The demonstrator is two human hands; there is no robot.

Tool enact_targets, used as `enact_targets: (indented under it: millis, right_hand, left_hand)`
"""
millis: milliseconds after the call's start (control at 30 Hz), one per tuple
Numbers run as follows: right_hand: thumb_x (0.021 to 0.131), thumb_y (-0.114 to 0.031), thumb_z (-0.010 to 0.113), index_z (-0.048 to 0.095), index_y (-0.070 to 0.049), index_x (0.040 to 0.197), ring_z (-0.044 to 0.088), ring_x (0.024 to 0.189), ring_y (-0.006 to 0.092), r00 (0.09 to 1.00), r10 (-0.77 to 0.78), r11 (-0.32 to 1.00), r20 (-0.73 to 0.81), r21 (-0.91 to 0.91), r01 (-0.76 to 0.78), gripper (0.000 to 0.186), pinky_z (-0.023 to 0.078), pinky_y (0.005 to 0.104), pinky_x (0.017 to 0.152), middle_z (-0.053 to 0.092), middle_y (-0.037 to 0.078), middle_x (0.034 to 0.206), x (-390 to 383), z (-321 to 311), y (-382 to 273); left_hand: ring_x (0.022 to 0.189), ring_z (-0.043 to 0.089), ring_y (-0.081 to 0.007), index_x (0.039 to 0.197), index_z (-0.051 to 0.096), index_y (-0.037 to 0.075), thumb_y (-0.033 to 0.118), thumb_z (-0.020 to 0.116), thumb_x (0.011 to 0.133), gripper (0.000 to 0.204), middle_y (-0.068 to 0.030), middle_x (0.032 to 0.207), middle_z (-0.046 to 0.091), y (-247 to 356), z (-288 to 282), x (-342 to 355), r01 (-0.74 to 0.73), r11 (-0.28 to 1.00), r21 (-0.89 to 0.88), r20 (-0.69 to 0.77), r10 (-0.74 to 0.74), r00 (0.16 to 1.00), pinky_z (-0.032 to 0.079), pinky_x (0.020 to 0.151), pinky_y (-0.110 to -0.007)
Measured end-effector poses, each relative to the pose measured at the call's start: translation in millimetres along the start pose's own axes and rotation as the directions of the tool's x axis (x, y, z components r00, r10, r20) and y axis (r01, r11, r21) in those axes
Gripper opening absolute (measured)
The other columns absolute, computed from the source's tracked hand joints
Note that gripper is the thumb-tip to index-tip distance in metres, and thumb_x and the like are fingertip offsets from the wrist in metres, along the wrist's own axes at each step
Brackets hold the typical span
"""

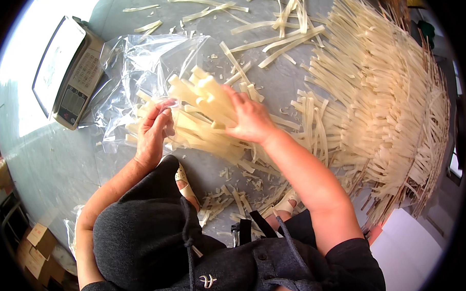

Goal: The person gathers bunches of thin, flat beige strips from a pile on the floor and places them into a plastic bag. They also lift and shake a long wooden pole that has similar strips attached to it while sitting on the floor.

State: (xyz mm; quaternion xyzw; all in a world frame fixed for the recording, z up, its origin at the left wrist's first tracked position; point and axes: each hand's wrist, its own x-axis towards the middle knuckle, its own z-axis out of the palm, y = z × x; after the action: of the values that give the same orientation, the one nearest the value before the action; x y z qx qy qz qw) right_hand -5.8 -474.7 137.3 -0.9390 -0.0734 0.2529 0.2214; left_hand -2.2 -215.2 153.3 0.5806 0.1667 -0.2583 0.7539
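Clasping a bundle of pale yellow strips (205, 95) in the right grip (250, 116), with thumb and fingers clamped round its right side. Held at a slant above the grey floor (54, 167), over more flat strips (207, 136) of the same colour and just beside a crumpled clear plastic bag (143, 66). Placed to the left of the bundle with the left grip (158, 127), thumb and fingers bent near each other at the clear film; cannot tell whether pinched on it. Seen farther left, just past the bag, a pale scale (79, 74) with keypad and small display. Spread beyond the bag, loose strips (293, 45) and broken bits. Piled on the right, a large dense heap of strips (390, 104) with brownish outer ends
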Motion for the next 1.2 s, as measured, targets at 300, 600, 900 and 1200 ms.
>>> enact_targets:
  millis: [300,600,900,1200]
  right_hand:
    - [0.065,-0.030,0.074,0.018,-0.019,0.148,0.058,0.100,0.0379,0.996,-0.083,0.996,0.021,-0.014,0.084,0.101,0.049,0.0444,0.089,0.050,0.020,0.114,26,16,-32]
    - [0.068,-0.044,0.072,0.025,-0.011,0.146,0.054,0.110,0.0391,0.931,-0.324,0.910,0.170,0.324,0.258,0.096,0.046,0.0441,0.092,0.053,0.029,0.118,80,15,-106]
    - [0.069,-0.035,0.074,0.033,-0.008,0.141,0.053,0.111,0.0338,0.952,-0.276,0.961,0.128,0.064,0.270,0.087,0.046,0.0434,0.090,0.051,0.021,0.117,93,75,-111]
    - [0.068,-0.052,0.070,0.045,-0.006,0.135,0.044,0.124,0.0329,0.956,-0.273,0.956,0.108,-0.084,0.282,0.084,0.031,0.0442,0.108,0.048,0.017,0.131,37,65,-87]
  left_hand:
    - [0.074,0.050,-0.0066,0.141,0.039,0.014,0.017,0.050,0.098,0.044,0.0030,0.088,0.050,29,-24,-10,-0.202,0.978,-0.050,-0.150,0.193,0.970,0.045,0.059,-0.020]
    - [0.079,0.058,-0.0144,0.134,0.050,0.009,-0.003,0.055,0.091,0.045,-0.0045,0.090,0.059,65,-3,-23,-0.414,0.794,0.446,0.706,-0.028,0.707,0.049,0.075,-0.029]
    - [0.105,0.057,-0.0267,0.122,0.059,0.008,0.010,0.058,0.090,0.032,-0.0112,0.112,0.060,64,-42,8,-0.512,0.161,0.844,0.424,0.387,0.819,0.046,0.090,-0.037]
    - [0.116,0.052,-0.0255,0.119,0.059,0.008,0.029,0.051,0.092,0.035,-0.0092,0.122,0.060,-33,-69,33,-0.365,-0.029,0.930,0.357,0.296,0.886,0.035,0.102,-0.041]
